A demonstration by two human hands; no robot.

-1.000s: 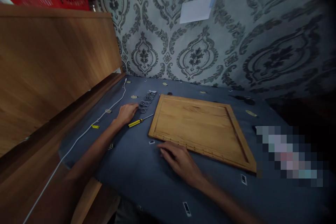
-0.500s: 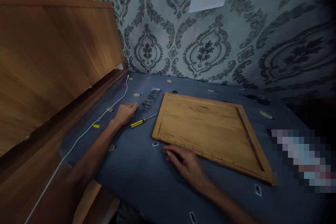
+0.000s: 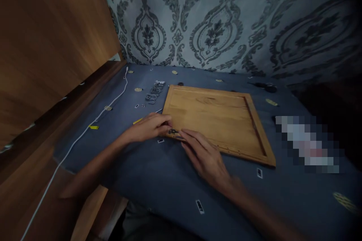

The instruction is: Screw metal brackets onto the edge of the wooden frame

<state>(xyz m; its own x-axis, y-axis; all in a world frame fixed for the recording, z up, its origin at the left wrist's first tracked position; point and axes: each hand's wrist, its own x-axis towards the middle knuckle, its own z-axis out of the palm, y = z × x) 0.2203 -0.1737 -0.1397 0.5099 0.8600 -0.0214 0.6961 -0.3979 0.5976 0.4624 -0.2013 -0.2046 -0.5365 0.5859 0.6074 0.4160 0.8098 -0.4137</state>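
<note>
- The wooden board [image 3: 209,120] lies flat on the dark cloth [image 3: 169,180], framed side up; every place below is given from it.
- At the board's near left corner, on the rim, sits a small dark piece [image 3: 173,131]. Fingers partly cover it, so its exact shape is hard to make out.
- The left hand [image 3: 152,126] reaches over the board's left edge to that corner, thumb and fingers drawn narrow beside the piece; whether they pinch it cannot be told.
- The right hand [image 3: 205,154] is at the board's near edge, fingers close together and lightly bent, tips by the piece; whether it grips anything cannot be told either.
- Light fingertip pressure should serve best here, with one hand steadying the piece and the other making small shifts; a hard squeeze could make it skid off the rim.
- Small holes [image 3: 228,150] run along the board's near rim. Fingertips parted a little would give a clearer look at how the piece lies against the wood.
- Leaning heavily on the corner might slide the board over the cloth.
- The screwdriver [image 3: 137,121] lies left of the board, half hidden by the left hand; a careless wrist could roll it.
- The hooks [image 3: 155,90] sit beyond the board's left edge, apart from both hands, and are best left undisturbed.
</note>
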